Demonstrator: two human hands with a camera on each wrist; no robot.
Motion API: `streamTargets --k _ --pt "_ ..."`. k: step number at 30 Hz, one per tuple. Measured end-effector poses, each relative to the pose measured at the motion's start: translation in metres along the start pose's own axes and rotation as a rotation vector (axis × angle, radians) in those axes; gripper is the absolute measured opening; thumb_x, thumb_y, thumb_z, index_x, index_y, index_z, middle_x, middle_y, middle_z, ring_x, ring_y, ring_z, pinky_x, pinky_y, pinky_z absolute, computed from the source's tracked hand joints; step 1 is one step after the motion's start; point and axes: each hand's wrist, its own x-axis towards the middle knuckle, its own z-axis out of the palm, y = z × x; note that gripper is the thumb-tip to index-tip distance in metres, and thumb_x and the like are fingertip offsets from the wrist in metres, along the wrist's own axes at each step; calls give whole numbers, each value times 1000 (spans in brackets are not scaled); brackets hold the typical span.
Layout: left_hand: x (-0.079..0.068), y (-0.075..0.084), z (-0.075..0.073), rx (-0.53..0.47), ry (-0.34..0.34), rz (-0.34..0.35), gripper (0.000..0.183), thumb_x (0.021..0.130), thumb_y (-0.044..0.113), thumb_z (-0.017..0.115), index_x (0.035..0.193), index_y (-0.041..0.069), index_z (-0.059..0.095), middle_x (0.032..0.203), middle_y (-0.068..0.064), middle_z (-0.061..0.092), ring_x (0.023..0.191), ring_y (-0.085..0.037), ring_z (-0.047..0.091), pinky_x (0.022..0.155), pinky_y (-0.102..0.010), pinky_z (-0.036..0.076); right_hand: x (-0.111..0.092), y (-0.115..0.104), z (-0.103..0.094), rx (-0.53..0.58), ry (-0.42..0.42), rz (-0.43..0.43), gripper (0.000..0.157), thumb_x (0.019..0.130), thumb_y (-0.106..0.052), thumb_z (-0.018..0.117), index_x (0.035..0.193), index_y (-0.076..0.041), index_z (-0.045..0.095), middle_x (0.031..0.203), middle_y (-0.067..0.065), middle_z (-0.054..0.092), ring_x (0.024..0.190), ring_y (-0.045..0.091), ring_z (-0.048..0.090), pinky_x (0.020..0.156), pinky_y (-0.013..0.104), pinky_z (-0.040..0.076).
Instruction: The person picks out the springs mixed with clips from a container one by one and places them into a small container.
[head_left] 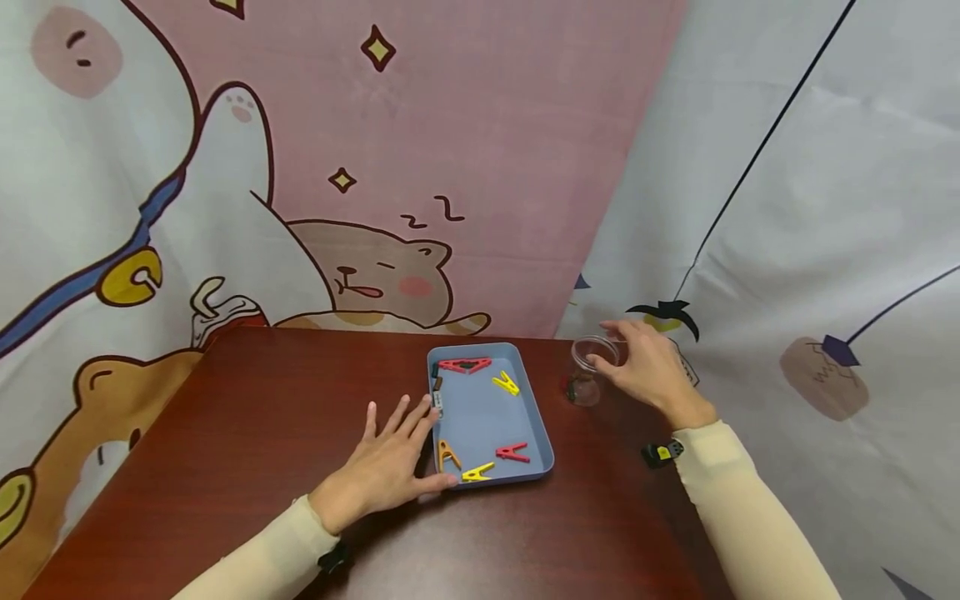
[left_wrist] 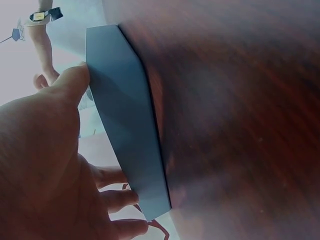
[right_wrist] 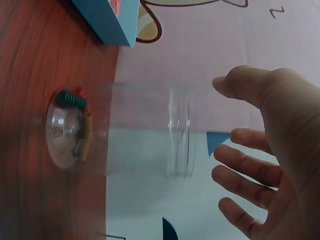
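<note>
My left hand (head_left: 390,462) lies with spread, straight fingers along the near left corner of a blue-grey tray (head_left: 480,425). In the left wrist view the thumb (left_wrist: 75,80) and fingertips touch the tray's edge. Inside are a yellow clip (head_left: 506,382), a red clip (head_left: 513,452), an orange clip (head_left: 447,455) and other small pieces. To the right of the tray stands a clear jar (right_wrist: 145,130), upright and without a lid. Ribbed green (right_wrist: 71,99), red and tan pieces lie at its bottom. My right hand (head_left: 648,367) hovers at the jar's mouth, fingers apart, holding nothing.
The reddish-brown wooden table (head_left: 300,400) carries the tray and jar. A printed cartoon curtain (head_left: 525,167) hangs close behind the table and along its right side. Dark wristbands with small devices sit on both wrists, the right one (head_left: 663,452) hanging below the sleeve.
</note>
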Motion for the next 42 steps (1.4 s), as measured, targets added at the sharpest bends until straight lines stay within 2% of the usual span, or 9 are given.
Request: streamTargets --k 4,8,12,14,16,19,25,35,42 --pt "1 -2 1 10 3 6 115 101 86 69 183 12 39 196 -11 24 183 -46 19 139 -88 6 4 -13 4 7 47 -50 63 98 -34 94 149 -2 74 146 25 75 132 49 71 108 74 56" --pt "2 -4 4 5 3 14 115 101 87 68 183 12 38 196 -11 24 183 -45 20 139 -88 6 6 -30 9 26 46 -80 60 99 -35 92 149 -7 76 146 22 75 135 46 69 112 75 54" --pt "4 -3 5 -12 -3 27 115 103 87 66 184 11 37 197 -11 22 184 -44 18 140 -87 5 10 -50 16 40 32 -113 56 101 -37 91 149 -12 77 136 15 76 117 38 70 101 65 57" --pt "4 -3 4 -15 -3 33 114 104 86 65 184 11 36 197 -11 22 184 -43 17 140 -87 5 13 -59 21 42 23 -133 55 101 -38 91 149 -14 78 135 13 76 117 36 70 100 63 57" --pt "4 -2 3 -16 -1 36 113 104 85 66 184 11 36 197 -11 23 184 -44 18 140 -87 5 17 -67 28 51 2 -148 53 102 -38 90 148 -15 78 136 13 77 119 36 71 102 63 58" --pt "3 -1 1 -8 -4 35 112 105 84 66 184 10 36 197 -12 23 184 -43 18 140 -87 6 24 -80 40 62 -26 -168 52 101 -37 91 147 -16 79 141 12 77 133 39 71 111 67 57" --pt "2 -1 1 -11 -22 22 111 106 83 66 184 11 35 197 -12 22 184 -43 17 141 -86 5 38 -105 64 69 -82 -205 49 99 -37 94 142 -16 82 135 9 79 127 35 73 106 62 61" --pt "0 -1 3 -26 -32 17 110 108 82 62 185 10 33 197 -11 19 184 -44 16 141 -86 5 59 -133 106 101 -243 -170 51 104 -37 90 146 -10 80 138 9 79 131 32 76 120 61 60" --pt "-1 -1 4 -12 -30 25 109 108 83 61 185 10 33 197 -11 20 184 -43 17 141 -85 6 66 -144 127 107 -300 -175 51 106 -37 88 147 -8 79 142 11 80 128 30 79 112 54 66"
